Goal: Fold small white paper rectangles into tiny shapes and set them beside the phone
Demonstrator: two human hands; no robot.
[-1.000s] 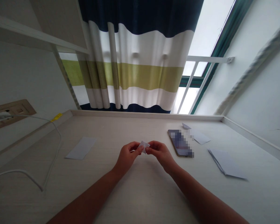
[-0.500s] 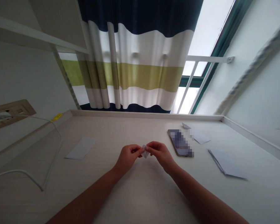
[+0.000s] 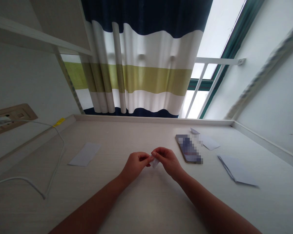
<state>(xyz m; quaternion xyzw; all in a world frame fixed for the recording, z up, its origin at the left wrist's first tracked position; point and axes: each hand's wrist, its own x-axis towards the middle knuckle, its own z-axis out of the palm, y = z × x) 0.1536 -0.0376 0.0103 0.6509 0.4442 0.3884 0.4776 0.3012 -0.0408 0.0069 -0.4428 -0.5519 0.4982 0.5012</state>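
Observation:
Both of my hands meet over the middle of the pale wooden desk [image 3: 146,201]. Between their fingertips is a small folded piece of white paper [image 3: 154,162]. My left hand [image 3: 134,164] pinches its left side with curled fingers. My right hand [image 3: 166,160] pinches its right and upper edge. The paper is held just above the desk top, mostly hidden by the fingers.
A phone [image 3: 189,149] lies right of my hands, with small paper pieces [image 3: 208,141] behind it. A stack of white sheets [image 3: 237,170] lies further right. A paper strip [image 3: 85,154] lies at left, near a white cable [image 3: 51,169] from a wall socket [image 3: 7,118]. A striped curtain [image 3: 141,71] hangs behind.
The small paper has come down a little and is now folded tighter between the fingertips. Both hands have stayed in about the same place.

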